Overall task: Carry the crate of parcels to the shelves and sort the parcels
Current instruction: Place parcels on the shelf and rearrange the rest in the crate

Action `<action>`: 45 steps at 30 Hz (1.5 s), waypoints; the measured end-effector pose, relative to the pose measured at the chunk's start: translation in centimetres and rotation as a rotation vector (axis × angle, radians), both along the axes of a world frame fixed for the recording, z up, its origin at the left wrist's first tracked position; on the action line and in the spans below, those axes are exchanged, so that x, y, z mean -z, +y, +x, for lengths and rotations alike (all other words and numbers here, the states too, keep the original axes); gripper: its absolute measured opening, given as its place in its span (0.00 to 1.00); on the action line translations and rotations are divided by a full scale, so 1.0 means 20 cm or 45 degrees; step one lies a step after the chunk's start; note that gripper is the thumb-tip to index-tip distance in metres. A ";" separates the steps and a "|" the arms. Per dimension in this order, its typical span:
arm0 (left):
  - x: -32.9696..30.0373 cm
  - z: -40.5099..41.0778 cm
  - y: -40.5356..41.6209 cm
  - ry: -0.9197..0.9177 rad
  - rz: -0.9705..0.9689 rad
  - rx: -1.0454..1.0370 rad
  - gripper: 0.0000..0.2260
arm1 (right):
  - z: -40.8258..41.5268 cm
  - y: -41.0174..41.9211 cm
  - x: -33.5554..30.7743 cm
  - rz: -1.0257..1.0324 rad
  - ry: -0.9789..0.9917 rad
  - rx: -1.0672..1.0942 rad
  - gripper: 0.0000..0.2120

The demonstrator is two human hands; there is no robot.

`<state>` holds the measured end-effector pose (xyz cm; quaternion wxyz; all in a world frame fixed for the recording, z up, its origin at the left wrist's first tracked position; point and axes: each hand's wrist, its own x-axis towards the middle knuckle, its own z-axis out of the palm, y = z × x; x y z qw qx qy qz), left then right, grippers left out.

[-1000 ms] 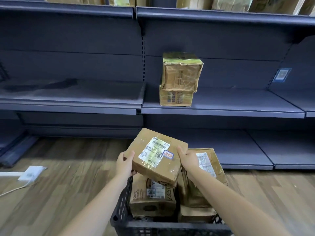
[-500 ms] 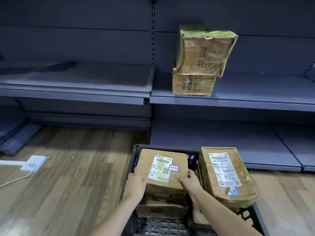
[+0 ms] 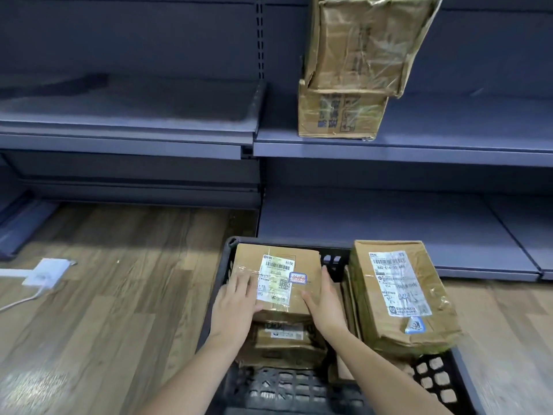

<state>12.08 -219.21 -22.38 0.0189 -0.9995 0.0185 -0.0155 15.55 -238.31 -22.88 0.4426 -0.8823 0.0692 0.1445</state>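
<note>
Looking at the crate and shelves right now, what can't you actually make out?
- Head view: top of the upper shelf parcel, cut off by the frame edge.
- Lower crate parcel, largely covered by the labelled parcel and both hands.
- Label text: too small to read.
- Floor at left: blurred.

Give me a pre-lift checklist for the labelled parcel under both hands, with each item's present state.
1. Left hand on the labelled parcel: ok, lying flat on top.
2. Right hand at its right edge: ok.
3. Fingers curled under it: cannot tell.
4. Parcel free on top: ok, nothing lies on it in the crate.
5. Shelf has room: ok, bare beside the two stacked boxes.
6. Tall parcel apart: ok, gap visible.
</note>
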 end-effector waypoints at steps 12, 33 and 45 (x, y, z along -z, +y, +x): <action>-0.62 0.12 -0.14 0.150 -0.406 -0.106 0.21 | 0.12 -0.15 -0.62 -0.071 -0.261 0.072 0.28; -1.71 0.92 -0.41 -0.354 -1.278 -0.038 0.35 | 0.83 -0.44 -1.69 0.226 -0.673 0.027 0.31; -1.73 0.83 -0.46 -0.362 -1.440 0.129 0.30 | 0.74 -0.42 -1.70 0.468 -0.934 0.164 0.19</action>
